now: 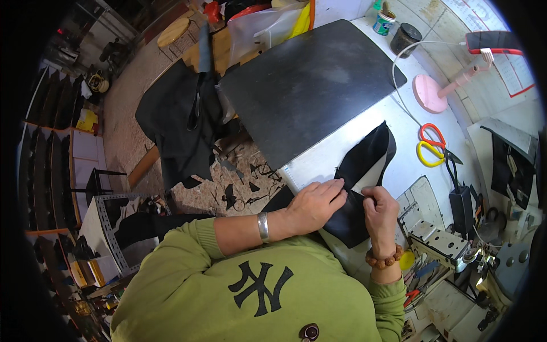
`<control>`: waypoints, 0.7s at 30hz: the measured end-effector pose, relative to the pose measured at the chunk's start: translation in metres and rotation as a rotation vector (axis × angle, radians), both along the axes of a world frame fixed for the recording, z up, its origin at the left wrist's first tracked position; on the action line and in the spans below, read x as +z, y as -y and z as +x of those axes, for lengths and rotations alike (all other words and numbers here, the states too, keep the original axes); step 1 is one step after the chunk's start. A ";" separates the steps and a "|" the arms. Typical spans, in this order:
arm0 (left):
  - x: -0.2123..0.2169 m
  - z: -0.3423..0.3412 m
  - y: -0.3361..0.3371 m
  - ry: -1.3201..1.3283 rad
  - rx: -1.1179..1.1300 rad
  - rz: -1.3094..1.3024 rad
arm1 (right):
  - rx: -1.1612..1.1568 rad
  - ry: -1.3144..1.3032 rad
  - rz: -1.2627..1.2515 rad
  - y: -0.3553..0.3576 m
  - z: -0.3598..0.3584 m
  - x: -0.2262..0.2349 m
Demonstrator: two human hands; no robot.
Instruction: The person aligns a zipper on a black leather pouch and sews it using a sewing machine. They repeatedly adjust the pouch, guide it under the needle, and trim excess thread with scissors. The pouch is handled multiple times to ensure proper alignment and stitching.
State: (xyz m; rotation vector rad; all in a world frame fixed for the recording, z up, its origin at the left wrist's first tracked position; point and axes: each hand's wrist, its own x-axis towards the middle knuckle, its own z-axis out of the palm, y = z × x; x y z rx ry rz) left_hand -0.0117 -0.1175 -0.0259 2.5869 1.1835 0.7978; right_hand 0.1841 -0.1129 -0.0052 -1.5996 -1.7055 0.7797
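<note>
A black piece of leather-like material (pixel 364 153) lies on the white tabletop, with a loop curving up at its far end and a broader part nearer my body. My left hand (pixel 316 205) rests palm down on its left side, fingers stretched out. At the right edge of the same piece, my right hand (pixel 380 210) is closed in a fist where the narrow strip of the loop meets the fingers. What sits inside the curled fingers is mostly hidden.
A large black mat (pixel 319 80) covers the far table. Scissors with red and yellow handles (pixel 432 151), a pink stand (pixel 430 94) and a sewing machine's metal bed (pixel 436 242) lie rightward. Black material (pixel 176 119) hangs at left above scraps (pixel 231 196) on the floor.
</note>
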 end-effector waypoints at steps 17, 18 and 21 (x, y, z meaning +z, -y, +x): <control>0.003 0.008 -0.039 0.287 0.091 -0.484 | 0.025 0.070 0.180 0.000 -0.015 -0.003; 0.001 0.009 -0.041 0.305 0.071 -0.418 | 0.037 0.083 0.208 -0.001 -0.016 -0.005; -0.002 0.009 -0.048 0.342 0.037 -0.395 | 0.053 0.045 0.179 -0.002 -0.017 -0.007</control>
